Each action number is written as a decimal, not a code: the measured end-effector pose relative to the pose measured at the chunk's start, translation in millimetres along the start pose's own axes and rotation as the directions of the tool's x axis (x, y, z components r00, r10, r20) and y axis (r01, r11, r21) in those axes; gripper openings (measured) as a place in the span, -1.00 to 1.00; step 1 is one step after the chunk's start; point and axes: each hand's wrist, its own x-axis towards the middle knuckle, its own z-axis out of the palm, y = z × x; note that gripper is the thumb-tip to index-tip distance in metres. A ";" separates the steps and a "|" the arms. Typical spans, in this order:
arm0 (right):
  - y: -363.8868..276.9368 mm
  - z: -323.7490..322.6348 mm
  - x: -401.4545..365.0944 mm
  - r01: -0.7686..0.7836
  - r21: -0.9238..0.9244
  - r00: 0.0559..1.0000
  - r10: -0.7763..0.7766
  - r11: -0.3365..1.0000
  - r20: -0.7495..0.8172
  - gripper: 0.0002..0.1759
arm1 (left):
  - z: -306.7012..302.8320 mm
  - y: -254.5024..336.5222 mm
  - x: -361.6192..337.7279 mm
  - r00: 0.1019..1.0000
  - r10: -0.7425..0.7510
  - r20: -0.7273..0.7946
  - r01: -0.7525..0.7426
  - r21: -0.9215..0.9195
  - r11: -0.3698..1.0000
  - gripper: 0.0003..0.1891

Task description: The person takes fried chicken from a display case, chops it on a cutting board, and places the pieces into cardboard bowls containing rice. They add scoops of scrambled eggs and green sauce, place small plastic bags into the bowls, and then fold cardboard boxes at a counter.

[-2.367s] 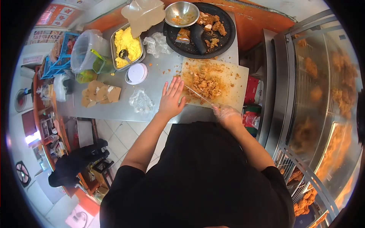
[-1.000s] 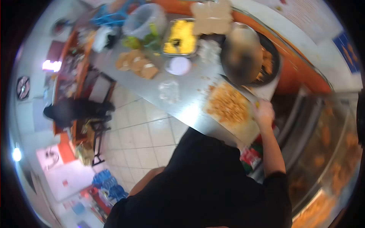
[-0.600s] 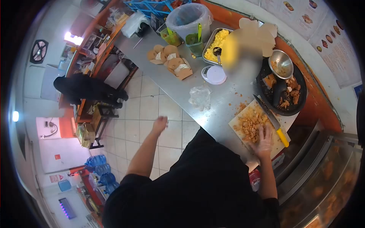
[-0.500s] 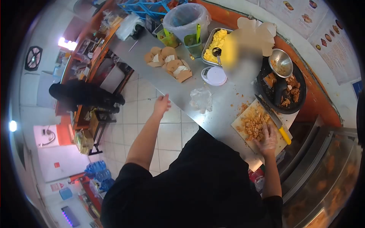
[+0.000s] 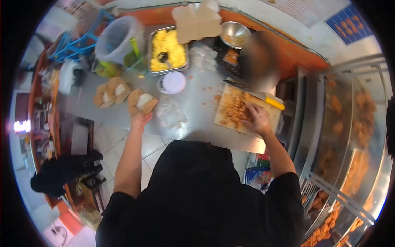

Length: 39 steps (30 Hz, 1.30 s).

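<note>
My left hand (image 5: 141,119) is at the near edge of a small brown paper box (image 5: 142,101) with white food in it, its fingers closed against the rim and partly hidden. My right hand (image 5: 258,119), in a clear glove, rests with fingers apart on the right side of the chopped brown food (image 5: 235,112). That food lies on a cutting board (image 5: 223,119). A knife with a yellow handle (image 5: 274,103) lies across the board's far edge. Two more brown boxes (image 5: 103,95) (image 5: 119,89) stand left of the first.
Behind are a metal tray of yellow food (image 5: 168,50), a lined bin (image 5: 119,40), green containers, a white lid (image 5: 174,82) and a steel bowl (image 5: 235,34). Crumpled clear plastic (image 5: 170,113) lies between my hands. A glass food cabinet (image 5: 349,119) stands right; a person (image 5: 66,173) is left.
The view has swung to the right. My left hand has reached forward to the nearest paper box, which now sits farther from the other two. My right hand stays at the chopped food.
</note>
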 end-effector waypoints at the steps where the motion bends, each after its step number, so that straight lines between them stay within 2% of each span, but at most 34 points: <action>1: 5.8 2.0 -0.3 -0.025 -0.013 1.000 0.025 1.000 0.005 -0.08 | 20.3 8.8 -21.1 1.000 -0.009 -0.030 0.011 0.093 0.996 -0.55; 2: 10.4 7.1 -0.1 0.025 0.020 0.999 -0.024 0.999 -0.037 -0.09 | 36.2 14.7 -39.1 0.997 -0.010 -0.077 0.024 0.184 0.983 -0.58; 4: 15.2 14.0 5.1 0.111 0.092 0.988 -0.100 0.990 -0.119 -0.15 | 65.1 8.9 -63.6 0.996 0.002 -0.086 0.014 0.177 0.984 -0.57; 8: 16.4 20.8 11.1 0.100 0.051 0.979 -0.089 0.994 -0.181 -0.20 | 109.7 -7.1 -86.8 0.995 0.065 -0.074 -0.052 0.168 0.984 -0.54; 10: 23.2 26.5 13.2 0.077 -0.001 0.980 -0.076 0.997 -0.187 -0.33 | 127.0 -11.1 -89.9 0.997 0.040 -0.071 -0.026 0.180 0.983 -0.53; 11: 26.8 29.9 15.8 0.083 0.009 0.980 -0.080 0.997 -0.183 -0.33 | 135.4 -12.1 -91.1 0.999 0.015 -0.053 -0.005 0.192 0.981 -0.52; 13: 31.4 36.0 21.5 0.003 0.122 0.979 0.022 0.993 -0.202 -0.47 | 151.3 -14.1 -92.1 0.998 0.020 -0.062 -0.007 0.200 0.980 -0.51; 14: 34.0 36.4 21.0 0.005 0.128 0.980 0.021 0.992 -0.200 -0.47 | 158.3 -14.3 -92.1 0.998 0.018 -0.053 -0.006 0.212 0.977 -0.51; 16: 38.6 32.6 21.3 -0.035 0.474 0.943 0.186 0.880 -0.276 -0.64 | 169.5 -15.8 -88.9 0.999 0.017 -0.047 -0.006 0.222 0.975 -0.51; 17: 48.8 33.8 19.1 -0.032 0.475 0.945 0.182 0.879 -0.273 -0.64 | 173.9 -16.8 -87.1 0.999 0.026 -0.048 -0.014 0.234 0.972 -0.48; 18: 64.6 37.2 15.3 -0.238 0.801 0.915 0.403 0.549 -0.004 -0.69 | 176.6 -18.4 -84.7 0.998 0.035 -0.050 -0.021 0.245 0.969 -0.46; 19: 64.4 32.9 18.3 -0.410 0.908 0.821 0.466 0.083 0.328 -0.73 | 177.6 -18.1 -82.0 0.997 0.036 -0.061 -0.021 0.241 0.970 -0.46; 20: 61.5 27.5 17.1 -0.410 0.908 0.828 0.452 0.084 0.332 -0.73 | 176.2 -15.6 -78.3 0.999 0.006 -0.041 0.009 0.342 0.940 -0.47; 21: 43.8 -3.6 17.6 -0.368 0.918 0.804 0.445 -0.147 0.394 -0.74 | 172.4 -12.6 -74.1 0.999 -0.025 -0.026 0.034 0.441 0.897 -0.48; 22: 26.2 -30.1 22.3 -0.310 0.875 0.781 0.425 -0.373 0.458 -0.75 | 168.2 -16.3 -68.3 0.999 -0.022 -0.049 0.042 0.444 0.895 -0.45; 23: 10.9 -42.1 32.4 -0.312 0.873 0.784 0.417 -0.376 0.459 -0.75 | 168.1 -13.4 -70.7 0.998 -0.018 -0.057 0.041 0.444 0.895 -0.45; 25: -26.4 -61.9 50.9 -0.306 0.918 0.830 0.403 -0.251 0.387 -0.72 | 169.5 -5.6 -75.1 0.995 0.050 -0.082 -0.006 0.466 0.885 -0.45; 26: -60.5 -78.2 61.6 -0.210 0.969 0.905 0.350 -0.131 0.244 -0.76 | 163.6 -5.9 -70.6 0.997 0.064 -0.044 -0.039 0.439 0.898 -0.45; 27: -85.9 -81.8 73.4 -0.145 0.986 0.951 0.265 -0.083 0.162 -0.78 | 158.1 -3.7 -68.6 0.998 0.058 -0.028 -0.039 0.444 0.895 -0.45; 28: -110.0 -81.5 87.6 -0.075 0.997 0.981 0.176 -0.037 0.080 -0.79 | 154.4 -1.3 -67.7 0.999 0.035 0.021 -0.041 0.403 0.914 -0.44; 29: -141.9 -77.5 102.3 -0.024 0.998 0.988 0.155 0.058 0.014 -0.81 | 151.7 -1.2 -66.8 0.997 0.012 0.073 -0.038 0.359 0.933 -0.43; 30: -176.7 -76.2 118.1 0.047 0.949 0.983 0.153 0.311 -0.099 -0.79 | 145.9 -3.3 -64.6 0.994 -0.002 0.106 -0.036 0.362 0.932 -0.43; 31: -204.9 -71.4 128.5 0.025 0.887 0.987 0.127 0.461 -0.094 -0.77 | 140.0 -7.3 -61.1 0.991 0.031 0.131 -0.076 0.355 0.932 -0.45; 32: -216.5 -34.5 139.3 0.173 0.755 0.971 0.021 0.633 -0.240 -0.71 | 140.5 -12.7 -57.8 0.984 0.059 0.168 -0.115 0.345 0.932 -0.46; 33: -233.9 -6.2 146.6 0.181 0.630 0.978 -0.073 0.755 -0.193 -0.68 | 142.3 -13.7 -58.9 0.973 0.034 0.227 -0.112 0.342 0.933 -0.46; 34: -241.0 8.2 151.0 0.201 0.495 0.979 -0.162 0.846 -0.121 -0.64 | 140.5 -9.6 -61.7 0.974 0.028 0.224 -0.096 0.299 0.950 -0.47; 35: -238.6 4.5 146.5 0.175 0.473 0.984 -0.131 0.863 -0.124 -0.64 | 141.3 -6.2 -61.4 0.977 0.026 0.211 -0.081 0.255 0.963 -0.47; 37: -249.3 -1.4 137.9 0.243 0.464 0.958 -0.137 0.852 -0.251 -0.57 | 140.9 -6.9 -57.7 0.966 0.032 0.256 -0.096 0.242 0.966 -0.46; 39: -214.4 -15.9 108.1 0.179 0.386 0.973 -0.104 0.905 -0.208 -0.62 | 130.8 -7.6 -59.5 0.972 0.047 0.231 -0.100 0.220 0.970 -0.45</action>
